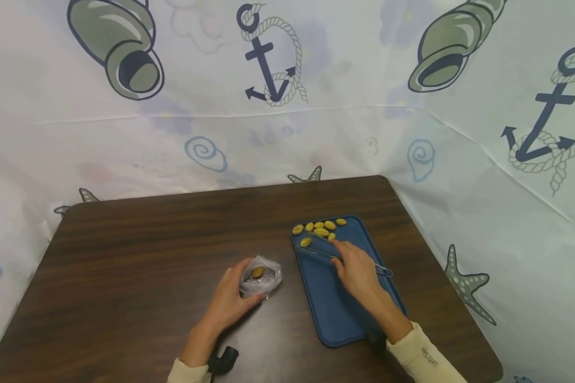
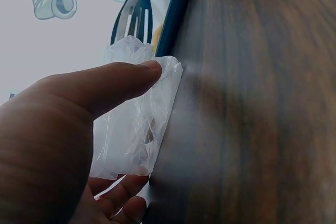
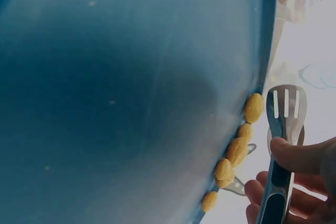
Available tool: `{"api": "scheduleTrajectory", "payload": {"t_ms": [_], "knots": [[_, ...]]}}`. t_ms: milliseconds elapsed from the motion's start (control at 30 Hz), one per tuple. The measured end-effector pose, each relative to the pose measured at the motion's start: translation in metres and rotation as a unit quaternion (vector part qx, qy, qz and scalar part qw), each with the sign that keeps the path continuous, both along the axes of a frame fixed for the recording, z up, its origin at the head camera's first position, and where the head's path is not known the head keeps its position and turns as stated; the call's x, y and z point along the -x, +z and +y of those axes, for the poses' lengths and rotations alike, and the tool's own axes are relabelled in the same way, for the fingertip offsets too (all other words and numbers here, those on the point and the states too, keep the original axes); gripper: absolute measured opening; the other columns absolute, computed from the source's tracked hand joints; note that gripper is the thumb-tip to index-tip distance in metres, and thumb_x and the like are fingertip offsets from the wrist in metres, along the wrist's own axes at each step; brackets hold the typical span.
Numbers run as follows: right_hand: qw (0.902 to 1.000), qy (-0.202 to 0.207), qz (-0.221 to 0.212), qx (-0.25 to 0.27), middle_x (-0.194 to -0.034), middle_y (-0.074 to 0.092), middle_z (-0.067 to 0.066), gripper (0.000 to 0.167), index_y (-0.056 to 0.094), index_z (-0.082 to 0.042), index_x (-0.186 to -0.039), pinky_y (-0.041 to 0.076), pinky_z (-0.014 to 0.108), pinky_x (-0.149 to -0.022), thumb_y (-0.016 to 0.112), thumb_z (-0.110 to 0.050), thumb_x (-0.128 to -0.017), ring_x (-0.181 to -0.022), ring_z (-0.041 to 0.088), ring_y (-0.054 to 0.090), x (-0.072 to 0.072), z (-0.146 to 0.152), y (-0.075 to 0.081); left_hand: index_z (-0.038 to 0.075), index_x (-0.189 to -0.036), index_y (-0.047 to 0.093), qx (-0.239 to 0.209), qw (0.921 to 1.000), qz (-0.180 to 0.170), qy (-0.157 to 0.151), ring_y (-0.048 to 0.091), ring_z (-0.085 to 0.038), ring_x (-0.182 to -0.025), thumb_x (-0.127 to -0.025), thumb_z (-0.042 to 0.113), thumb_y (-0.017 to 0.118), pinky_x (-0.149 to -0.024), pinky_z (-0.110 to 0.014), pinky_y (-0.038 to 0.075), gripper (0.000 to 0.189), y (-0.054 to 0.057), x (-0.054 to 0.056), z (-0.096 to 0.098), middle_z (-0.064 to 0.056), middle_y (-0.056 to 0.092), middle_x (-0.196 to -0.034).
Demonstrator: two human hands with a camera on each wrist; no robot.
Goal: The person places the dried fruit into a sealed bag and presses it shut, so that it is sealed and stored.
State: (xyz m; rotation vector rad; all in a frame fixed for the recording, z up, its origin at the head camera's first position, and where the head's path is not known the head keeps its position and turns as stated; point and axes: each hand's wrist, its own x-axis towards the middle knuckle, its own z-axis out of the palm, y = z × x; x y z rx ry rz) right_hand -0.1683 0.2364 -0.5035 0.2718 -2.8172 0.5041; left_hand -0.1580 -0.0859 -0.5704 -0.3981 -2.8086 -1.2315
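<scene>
My left hand (image 1: 227, 298) holds a clear plastic bag (image 1: 274, 274) on the table, thumb on the near side and fingers on the far side. Inside the bag's open mouth sits one yellow-brown oval piece (image 1: 257, 272), nut-like in shape. Over the blue tray (image 1: 330, 319), my right hand (image 1: 359, 271) grips metal tongs (image 3: 286, 129) with slotted ends. The tong arms stand apart, their ends near a single yellow oval piece (image 1: 305, 242). Several more such pieces (image 1: 321, 232) lie along the tray's far end.
The tray lies on a dark wood-grain table (image 1: 139, 276), right of the bag. Its raised rim (image 1: 311, 308) faces the bag. Behind the table hangs a white cloth (image 1: 345, 138) printed with anchors and shells. A black strap (image 1: 224, 361) shows at the left wrist.
</scene>
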Motion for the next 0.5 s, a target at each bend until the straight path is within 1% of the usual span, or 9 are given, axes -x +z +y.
{"api": "scheduleTrajectory", "payload": {"t_ms": [267, 500], "knots": [[0.9999, -0.014, 0.000, -0.005, -0.116, 0.075, 0.011, 0.045, 0.069, -0.010, -0.133, 0.056, 0.044, -0.065, 0.081, -0.014, -0.089, -0.084, 0.029, 0.073, 0.0037, -0.0001, -0.0043, 0.022, -0.152, 0.046, 0.007, 0.9999, -0.008, 0.005, 0.058, -0.027, -0.121, -0.074, 0.034, 0.093, -0.098, -0.052, 0.047, 0.092, -0.0011, -0.0005, -0.0008, -0.007, 0.062, -0.138], [0.9997, -0.021, -0.002, -0.016, -0.110, 0.076, 0.010, 0.042, 0.071, -0.010, -0.129, 0.052, 0.038, -0.057, 0.081, -0.013, -0.089, -0.072, 0.024, 0.069, 0.0072, -0.0007, -0.0068, 0.022, -0.151, 0.048, 0.004, 1.0000, 0.002, 0.009, 0.058, -0.026, -0.117, -0.073, 0.035, 0.093, -0.095, -0.049, 0.048, 0.091, -0.0021, -0.0003, -0.0001, -0.007, 0.064, -0.134]]}}
